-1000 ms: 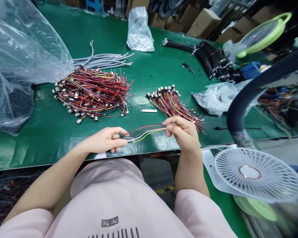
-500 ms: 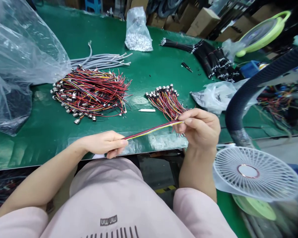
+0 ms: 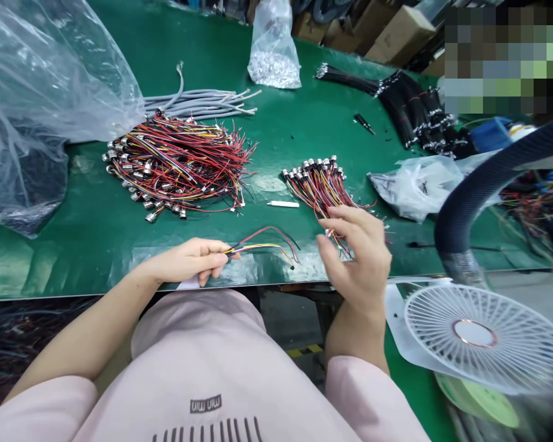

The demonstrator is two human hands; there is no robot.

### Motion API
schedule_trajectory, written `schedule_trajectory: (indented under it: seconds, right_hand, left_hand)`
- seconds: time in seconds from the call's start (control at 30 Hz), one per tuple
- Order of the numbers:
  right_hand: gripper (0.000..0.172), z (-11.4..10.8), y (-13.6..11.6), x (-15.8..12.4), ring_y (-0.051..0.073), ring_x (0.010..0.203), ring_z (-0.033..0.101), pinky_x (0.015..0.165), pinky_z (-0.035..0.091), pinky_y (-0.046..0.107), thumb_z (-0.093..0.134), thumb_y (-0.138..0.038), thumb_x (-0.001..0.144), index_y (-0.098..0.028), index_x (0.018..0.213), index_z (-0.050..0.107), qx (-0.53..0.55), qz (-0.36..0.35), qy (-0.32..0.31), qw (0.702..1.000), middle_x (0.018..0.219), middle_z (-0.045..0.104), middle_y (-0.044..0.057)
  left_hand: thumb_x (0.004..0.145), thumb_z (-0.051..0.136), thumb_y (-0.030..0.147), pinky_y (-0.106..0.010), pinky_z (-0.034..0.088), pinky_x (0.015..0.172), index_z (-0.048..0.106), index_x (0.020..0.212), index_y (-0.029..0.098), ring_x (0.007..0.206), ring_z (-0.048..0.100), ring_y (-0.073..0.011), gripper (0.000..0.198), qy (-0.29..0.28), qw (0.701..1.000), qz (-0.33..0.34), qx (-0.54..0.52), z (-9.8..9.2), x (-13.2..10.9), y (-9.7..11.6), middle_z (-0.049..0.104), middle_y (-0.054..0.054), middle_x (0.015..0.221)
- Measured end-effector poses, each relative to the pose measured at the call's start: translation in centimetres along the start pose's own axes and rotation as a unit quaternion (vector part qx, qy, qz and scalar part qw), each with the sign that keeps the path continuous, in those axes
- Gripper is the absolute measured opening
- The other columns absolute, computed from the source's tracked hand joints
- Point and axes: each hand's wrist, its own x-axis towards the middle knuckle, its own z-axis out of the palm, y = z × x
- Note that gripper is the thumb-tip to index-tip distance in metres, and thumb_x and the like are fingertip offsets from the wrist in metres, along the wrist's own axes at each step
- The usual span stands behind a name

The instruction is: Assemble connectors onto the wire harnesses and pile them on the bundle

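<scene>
Near the table's front edge, my left hand (image 3: 198, 263) is closed on one end of a wire harness (image 3: 263, 247). Its red, black, yellow and white wires fan out to the right, and a small dark tip shows on the yellow and white ones. What lies inside the fingers is hidden. My right hand (image 3: 357, 255) is open, thumb and fingers apart, with nothing between them. It hovers at the near end of a small bundle of wired connectors (image 3: 322, 181) and partly covers their wire ends. A larger heap of similar wired connectors (image 3: 179, 162) lies to the left.
Grey cables (image 3: 203, 102) lie behind the heap, beside a large plastic bag (image 3: 59, 67). A white stick (image 3: 283, 204) sits between the two piles. Black cables (image 3: 396, 107) lie at the back right. A dark hose (image 3: 461, 215) and a white fan (image 3: 479, 334) stand at the right.
My right hand has let go of the wires and opened. The wires, held straight between both hands before, now spread loosely from my left hand. The view has shifted slightly.
</scene>
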Motion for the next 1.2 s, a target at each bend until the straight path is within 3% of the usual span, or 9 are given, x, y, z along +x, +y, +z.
schedule_trajectory:
  seconds: [0.1,0.2,0.3,0.47,0.63,0.83,1.07,1.2]
  right_hand:
    - [0.024,1.8,-3.6,0.7,0.027,0.114,0.061,0.109,0.039,0.053,0.058,-0.022,0.087,-0.027,0.11,0.064,0.143,-0.115,-0.141,0.973,0.113,0.069,0.007]
    - [0.021,4.3,-5.1,1.0,0.019,0.095,0.067,0.094,0.051,0.039,0.047,-0.018,0.094,-0.023,0.108,0.063,0.223,-0.137,-0.223,0.939,0.099,0.073,0.006]
    - [0.021,5.5,-4.9,0.9,0.015,0.088,0.067,0.08,0.054,0.029,0.044,-0.015,0.096,-0.02,0.101,0.063,0.252,-0.105,-0.206,0.94,0.094,0.072,0.006]
    - [0.02,5.1,-4.4,0.9,0.015,0.085,0.067,0.077,0.053,0.028,0.044,-0.009,0.09,-0.02,0.092,0.061,0.261,-0.088,-0.175,0.945,0.091,0.07,0.006]
    - [0.024,4.9,-4.2,1.0,0.016,0.091,0.067,0.081,0.054,0.03,0.043,-0.005,0.086,-0.02,0.087,0.061,0.272,-0.078,-0.148,0.948,0.093,0.07,0.006]
    - [0.022,4.9,-4.0,0.8,0.016,0.093,0.067,0.083,0.054,0.029,0.048,-0.004,0.085,-0.016,0.094,0.063,0.288,-0.075,-0.149,0.943,0.095,0.07,0.009]
    - [0.009,4.2,-4.3,1.0,0.014,0.084,0.064,0.074,0.051,0.026,0.055,-0.012,0.085,-0.018,0.08,0.057,0.265,-0.072,-0.183,0.944,0.089,0.067,0.007]
    - [0.006,4.6,-4.3,0.8,0.016,0.085,0.064,0.075,0.052,0.027,0.06,-0.02,0.087,-0.018,0.081,0.059,0.246,-0.065,-0.18,0.95,0.091,0.067,0.008]
  left_hand:
    - [0.088,0.057,0.044,-0.017,0.04,0.048,0.066,0.107,0.014,0.048,0.048,-0.0062,0.036,-0.017,1.0,0.01,0.009,0.1,0.0,0.0,0.056,0.003,0.066]
    - [0.084,0.063,0.042,-0.018,0.042,0.048,0.067,0.109,0.013,0.047,0.049,-0.0063,0.038,0.005,1.0,0.017,-0.015,0.0,-0.3,-0.2,0.058,0.003,0.065]
    - [0.083,0.066,0.04,-0.019,0.046,0.05,0.065,0.111,0.013,0.049,0.054,-0.0071,0.038,0.07,0.994,0.045,-0.077,-0.2,-0.5,-0.8,0.063,0.0,0.069]
    - [0.084,0.068,0.036,-0.021,0.052,0.059,0.066,0.104,0.014,0.058,0.061,-0.009,0.029,0.133,0.977,0.092,-0.14,-0.4,-0.3,-1.5,0.071,-0.005,0.079]
    - [0.081,0.072,0.035,-0.02,0.052,0.058,0.069,0.099,0.013,0.058,0.062,-0.0098,0.029,0.141,0.976,0.085,-0.142,-0.3,-0.2,-1.2,0.073,-0.006,0.076]
    - [0.079,0.075,0.034,-0.018,0.053,0.058,0.071,0.097,0.013,0.058,0.063,-0.009,0.027,0.134,0.976,0.085,-0.148,-0.2,-0.1,-1.1,0.074,-0.005,0.075]
    - [0.08,0.074,0.032,-0.017,0.052,0.059,0.072,0.097,0.014,0.058,0.063,-0.0086,0.025,0.138,0.976,0.088,-0.145,-0.2,-0.2,-1.3,0.074,-0.005,0.075]
    - [0.079,0.075,0.03,-0.016,0.052,0.058,0.073,0.096,0.014,0.058,0.064,-0.008,0.023,0.128,0.977,0.086,-0.147,-0.2,-0.2,-1.3,0.075,-0.004,0.075]
